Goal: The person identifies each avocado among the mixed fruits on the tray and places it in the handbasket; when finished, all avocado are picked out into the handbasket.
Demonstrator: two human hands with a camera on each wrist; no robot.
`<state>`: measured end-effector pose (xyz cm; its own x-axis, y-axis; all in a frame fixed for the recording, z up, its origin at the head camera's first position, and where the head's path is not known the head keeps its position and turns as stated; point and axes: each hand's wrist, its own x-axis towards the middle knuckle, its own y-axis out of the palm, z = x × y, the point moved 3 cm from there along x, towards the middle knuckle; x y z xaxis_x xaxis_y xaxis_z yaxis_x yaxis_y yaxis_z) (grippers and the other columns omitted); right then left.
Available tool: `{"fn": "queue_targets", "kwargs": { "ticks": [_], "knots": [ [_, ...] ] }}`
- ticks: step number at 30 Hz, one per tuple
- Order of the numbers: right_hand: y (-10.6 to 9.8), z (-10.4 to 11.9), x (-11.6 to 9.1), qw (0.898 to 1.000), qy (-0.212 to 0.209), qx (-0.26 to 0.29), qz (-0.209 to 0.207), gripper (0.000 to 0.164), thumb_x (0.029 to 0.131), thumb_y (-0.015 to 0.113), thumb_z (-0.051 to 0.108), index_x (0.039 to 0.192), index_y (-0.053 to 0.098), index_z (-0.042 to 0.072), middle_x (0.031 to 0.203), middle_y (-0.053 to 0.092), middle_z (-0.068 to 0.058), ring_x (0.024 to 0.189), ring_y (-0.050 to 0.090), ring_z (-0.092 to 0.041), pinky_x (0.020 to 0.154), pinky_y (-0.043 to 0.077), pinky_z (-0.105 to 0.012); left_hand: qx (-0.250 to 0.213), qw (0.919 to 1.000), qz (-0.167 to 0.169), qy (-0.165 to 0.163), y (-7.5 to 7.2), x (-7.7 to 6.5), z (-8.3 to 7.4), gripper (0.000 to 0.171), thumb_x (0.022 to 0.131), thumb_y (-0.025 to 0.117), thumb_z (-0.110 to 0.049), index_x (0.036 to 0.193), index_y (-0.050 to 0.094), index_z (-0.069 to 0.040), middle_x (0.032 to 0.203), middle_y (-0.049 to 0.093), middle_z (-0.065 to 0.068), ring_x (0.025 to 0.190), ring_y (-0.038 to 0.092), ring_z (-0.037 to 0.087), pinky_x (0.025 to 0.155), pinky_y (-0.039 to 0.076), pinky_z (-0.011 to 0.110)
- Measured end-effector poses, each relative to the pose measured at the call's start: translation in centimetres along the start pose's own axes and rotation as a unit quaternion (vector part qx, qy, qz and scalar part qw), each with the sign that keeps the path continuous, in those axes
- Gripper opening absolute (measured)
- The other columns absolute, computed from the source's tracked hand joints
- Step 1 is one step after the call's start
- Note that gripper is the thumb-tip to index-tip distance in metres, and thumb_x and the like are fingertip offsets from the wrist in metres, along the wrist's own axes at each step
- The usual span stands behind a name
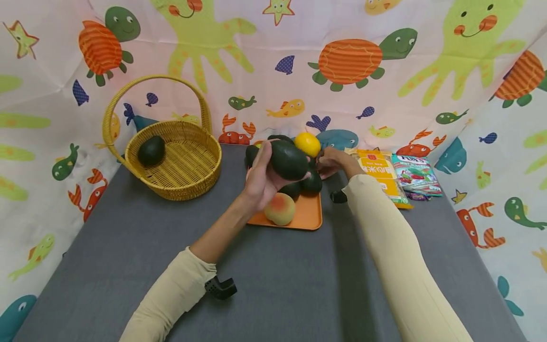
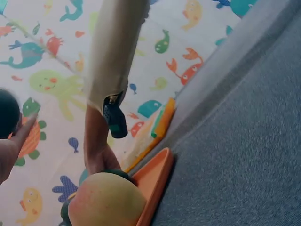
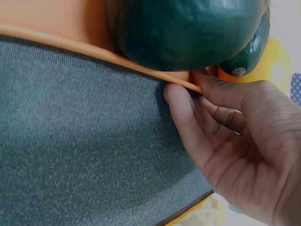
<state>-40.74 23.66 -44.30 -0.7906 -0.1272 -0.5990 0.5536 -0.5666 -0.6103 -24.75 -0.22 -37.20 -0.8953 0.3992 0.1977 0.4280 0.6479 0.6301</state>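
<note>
My left hand [image 1: 259,184] grips a dark green avocado [image 1: 289,160], lifted above the orange tray [image 1: 314,216]. At the tray's right side, my right hand [image 3: 244,136] pinches the rim between thumb and fingers. Several more avocados [image 1: 311,184] lie on the tray, partly hidden by the left hand and its fruit. A peach [image 1: 279,209] sits near the tray's front edge, and a yellow fruit [image 1: 307,144] rests toward the back. In the left wrist view, the held avocado [image 2: 7,113] shows only at the left border.
A yellow wicker basket [image 1: 181,192] with a tall handle stands at the back left, one avocado [image 1: 151,151] inside. Right of the tray lie an orange food packet [image 1: 380,173] and a green-and-white packet [image 1: 415,175]. Patterned cloth hangs behind the grey table [image 1: 278,285].
</note>
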Motion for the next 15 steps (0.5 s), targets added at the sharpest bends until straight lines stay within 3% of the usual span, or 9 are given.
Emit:
{"fn": "queue_targets", "kwargs": {
  "ticks": [3,8,15],
  "knots": [
    [0.0,0.2,-0.2,1.000,0.003,0.004,0.004,0.041,0.101,0.063,0.013,0.134,0.055,-0.010,0.097,0.070,-0.014,0.073,0.075,-0.015,0.079,0.064,-0.030,-0.036,0.9991,-0.013,-0.020,-0.7,-0.1,-0.3,0.069,0.095,0.049,-0.076,0.136,0.052,-0.020,0.124,0.068,0.004,0.111,0.074,0.020,0.093,0.062,0.047],
    [-0.2,0.2,-0.2,1.000,0.004,0.026,0.017,0.032,0.103,0.060,0.007,0.129,0.060,-0.013,0.096,0.071,-0.014,0.076,0.075,-0.018,0.084,0.064,-0.035,0.005,0.9992,-0.038,-0.014,-1.6,-0.4,-1.1,0.064,0.098,0.046,-0.075,0.127,0.056,-0.019,0.109,0.072,0.003,0.093,0.074,0.018,0.074,0.064,0.033],
    [0.0,0.1,-0.2,0.999,0.003,0.036,0.018,0.023,0.103,0.061,0.006,0.119,0.062,-0.010,0.091,0.071,-0.013,0.074,0.075,-0.018,0.080,0.064,-0.033,0.042,0.9983,-0.041,-0.003,-1.9,-0.6,-2.7,0.058,0.102,0.049,-0.066,0.120,0.059,-0.012,0.099,0.071,0.006,0.083,0.071,0.021,0.063,0.061,0.031]
  ]
}}
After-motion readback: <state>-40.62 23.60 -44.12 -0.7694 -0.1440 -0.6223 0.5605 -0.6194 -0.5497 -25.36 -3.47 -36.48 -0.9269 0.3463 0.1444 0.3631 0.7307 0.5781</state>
